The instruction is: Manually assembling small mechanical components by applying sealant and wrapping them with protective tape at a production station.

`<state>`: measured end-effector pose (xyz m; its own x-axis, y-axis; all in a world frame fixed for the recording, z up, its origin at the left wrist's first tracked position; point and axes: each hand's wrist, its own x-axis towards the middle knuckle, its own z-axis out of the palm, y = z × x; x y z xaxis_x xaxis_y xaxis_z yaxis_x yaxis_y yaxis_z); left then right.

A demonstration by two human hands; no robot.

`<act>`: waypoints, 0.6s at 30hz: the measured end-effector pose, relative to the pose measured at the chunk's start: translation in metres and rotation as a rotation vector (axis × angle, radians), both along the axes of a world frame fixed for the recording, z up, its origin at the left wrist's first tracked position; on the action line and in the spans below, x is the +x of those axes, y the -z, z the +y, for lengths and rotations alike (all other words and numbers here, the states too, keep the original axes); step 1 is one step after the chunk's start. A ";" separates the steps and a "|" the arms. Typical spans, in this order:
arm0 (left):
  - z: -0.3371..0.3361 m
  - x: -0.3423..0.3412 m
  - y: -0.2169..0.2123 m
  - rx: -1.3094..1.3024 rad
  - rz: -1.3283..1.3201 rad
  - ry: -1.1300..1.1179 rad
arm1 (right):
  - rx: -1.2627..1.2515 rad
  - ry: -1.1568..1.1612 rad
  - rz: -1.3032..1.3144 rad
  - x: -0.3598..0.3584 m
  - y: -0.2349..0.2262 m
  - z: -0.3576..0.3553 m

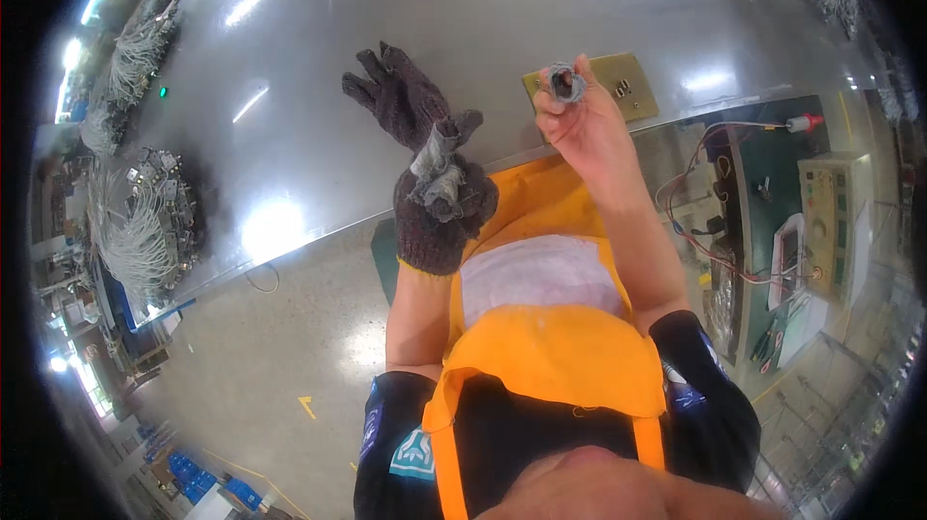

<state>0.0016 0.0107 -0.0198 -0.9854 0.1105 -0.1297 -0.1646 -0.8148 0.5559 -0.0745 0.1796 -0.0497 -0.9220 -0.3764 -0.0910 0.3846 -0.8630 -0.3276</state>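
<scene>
My left hand point(430, 225) wears a dark knitted glove with a yellow cuff edge and is closed above the near edge of the metal table. It grips a second dark knitted glove point(406, 100), whose limp fingers point away from me. Crumpled grey wrapping point(439, 172) sits at this grip; whether it belongs to the worn glove or is held loose, I cannot tell. Bare and curled, my right hand point(589, 119) pinches a frayed grey tube-shaped wrap point(566, 83), its round opening showing. Beneath that hand a brass-coloured plate point(637, 100) with small slots lies on the table.
The shiny metal table point(309, 66) spans the front. Bundles of pale wires with connectors point(145, 230) lie at its left edge. To the right, a green-topped bench point(772, 192) carries a beige control box point(830, 221), red and dark cables, and scissors point(770, 341).
</scene>
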 end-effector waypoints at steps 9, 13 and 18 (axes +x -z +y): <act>0.010 -0.007 -0.006 -0.249 -0.054 -0.199 | 0.511 0.127 0.248 0.015 -0.016 -0.004; 0.009 -0.008 -0.003 -0.421 0.029 -0.157 | 0.783 0.246 0.369 0.026 -0.024 -0.012; 0.013 -0.007 0.003 -0.593 0.159 -0.255 | 0.880 0.250 0.472 0.032 -0.021 -0.015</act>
<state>-0.0053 0.0242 -0.0232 -0.9834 -0.1739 0.0527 0.1142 -0.3661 0.9235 -0.0423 0.1643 -0.0286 -0.9781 -0.1438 0.1508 -0.1055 -0.2823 -0.9535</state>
